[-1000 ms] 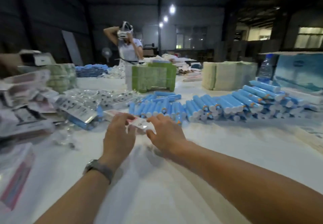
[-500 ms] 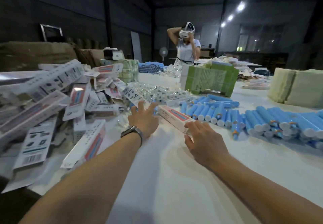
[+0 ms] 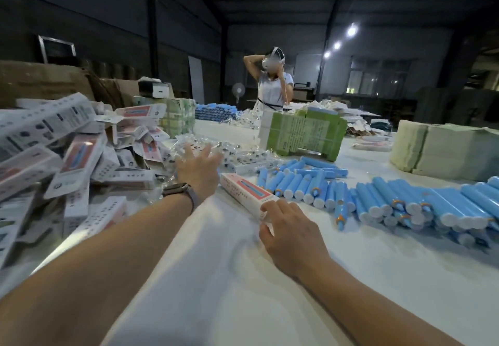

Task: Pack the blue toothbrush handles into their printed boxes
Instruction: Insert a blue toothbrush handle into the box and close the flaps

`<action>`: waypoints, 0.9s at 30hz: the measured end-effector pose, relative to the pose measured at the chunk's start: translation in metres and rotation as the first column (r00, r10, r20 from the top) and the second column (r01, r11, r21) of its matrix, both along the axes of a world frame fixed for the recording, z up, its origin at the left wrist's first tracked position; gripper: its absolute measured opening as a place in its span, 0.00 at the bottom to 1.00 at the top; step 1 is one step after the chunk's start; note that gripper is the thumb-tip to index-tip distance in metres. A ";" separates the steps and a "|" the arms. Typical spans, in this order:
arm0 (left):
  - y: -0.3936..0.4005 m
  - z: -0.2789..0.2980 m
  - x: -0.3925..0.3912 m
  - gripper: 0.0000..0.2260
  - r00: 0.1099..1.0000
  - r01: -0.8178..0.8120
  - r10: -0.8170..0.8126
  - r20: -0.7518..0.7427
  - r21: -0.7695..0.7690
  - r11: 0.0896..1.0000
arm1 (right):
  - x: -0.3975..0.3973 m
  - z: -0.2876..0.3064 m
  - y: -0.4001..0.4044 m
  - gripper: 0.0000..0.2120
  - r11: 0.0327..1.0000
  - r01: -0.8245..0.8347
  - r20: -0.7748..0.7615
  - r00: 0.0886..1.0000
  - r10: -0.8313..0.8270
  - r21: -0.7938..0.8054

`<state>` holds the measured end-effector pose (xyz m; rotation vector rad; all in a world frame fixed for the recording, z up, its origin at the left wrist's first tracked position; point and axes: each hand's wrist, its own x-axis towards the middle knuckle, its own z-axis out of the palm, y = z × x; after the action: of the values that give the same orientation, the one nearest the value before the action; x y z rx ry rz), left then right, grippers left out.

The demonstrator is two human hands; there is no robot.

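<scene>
- Pinching the near end of the printed box (image 3: pixel 247 193) with my right hand (image 3: pixel 290 233), flat on the white table (image 3: pixel 243 278).
- My left hand (image 3: pixel 198 168), fingers spread, reaches left of the box, toward clear packets (image 3: pixel 237 155).
- Blue handles (image 3: pixel 378 199) lie right of the box; boxes (image 3: pixel 67 156) piled left.

Probably a dim packing warehouse: long table (image 3: pixel 378 278) heaped with printed boxes (image 3: pixel 78 156).

Print on printed boxes (image 3: pixel 81 154) and green bundle (image 3: pixel 305 135) illegible.
</scene>
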<state>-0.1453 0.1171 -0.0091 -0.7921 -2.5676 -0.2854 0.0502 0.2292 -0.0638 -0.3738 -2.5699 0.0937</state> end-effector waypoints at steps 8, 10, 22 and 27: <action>0.004 0.050 0.088 0.10 0.842 0.512 -0.473 -0.261 0.664 0.545 | 0.001 -0.002 0.003 0.45 0.994 -0.029 -0.135 0.991 0.015 -0.103; 0.005 0.051 0.100 0.12 0.803 0.480 -0.564 -0.192 0.768 0.423 | 0.001 -0.001 0.004 0.48 0.992 -0.037 -0.160 0.987 0.018 -0.118; 0.001 0.021 0.122 0.24 0.347 0.210 -0.936 -0.058 0.977 0.017 | 0.005 0.005 0.008 0.24 0.954 0.069 -0.312 0.936 -0.163 -0.290; 0.014 -0.018 0.124 0.19 0.574 0.255 -0.819 0.014 0.947 0.195 | 0.010 0.006 -0.001 0.25 0.962 -0.052 -0.153 0.988 0.011 -0.269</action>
<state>-0.0214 0.1314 -0.0272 -1.2810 -1.7786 -2.2155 0.0597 0.2284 -0.0579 -0.4107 -2.4172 0.4737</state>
